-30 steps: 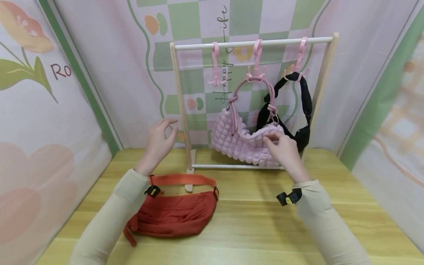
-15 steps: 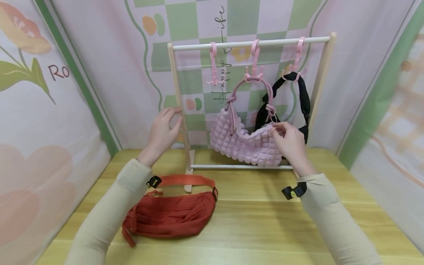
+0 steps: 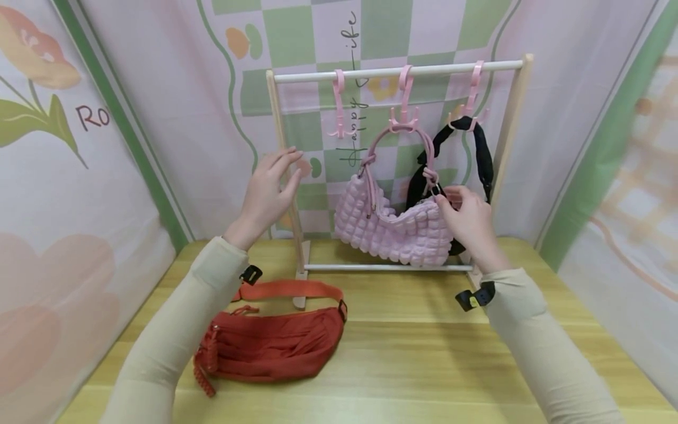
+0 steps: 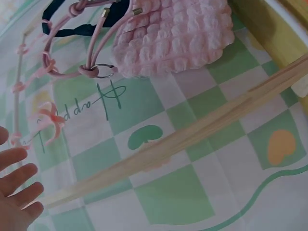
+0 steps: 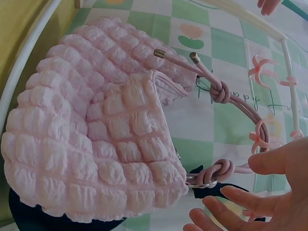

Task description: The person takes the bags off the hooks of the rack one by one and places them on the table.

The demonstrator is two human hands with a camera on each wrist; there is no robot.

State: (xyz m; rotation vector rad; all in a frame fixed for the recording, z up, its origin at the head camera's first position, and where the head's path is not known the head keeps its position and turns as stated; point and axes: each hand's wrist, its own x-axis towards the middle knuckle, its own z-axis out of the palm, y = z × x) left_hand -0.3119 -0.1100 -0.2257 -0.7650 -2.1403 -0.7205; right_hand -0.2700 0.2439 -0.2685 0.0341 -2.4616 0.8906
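Pink bag [image 3: 402, 238] hangs between left hand [image 3: 269, 191] and right hand [image 3: 469, 219], both loosely spread, empty

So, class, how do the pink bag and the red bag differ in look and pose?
The pink bag hangs from a hook; the red bag lies on the table. The pink bag is puffy; the red bag is flatter and creased. The pink bag has a thin, knotted handle; the red bag has a wide orange strap. Both look soft.

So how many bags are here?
3: a pink bag hanging from the middle hook, a black bag from the right-hand hook, partly hidden behind the pink one, and a red bag on the table.
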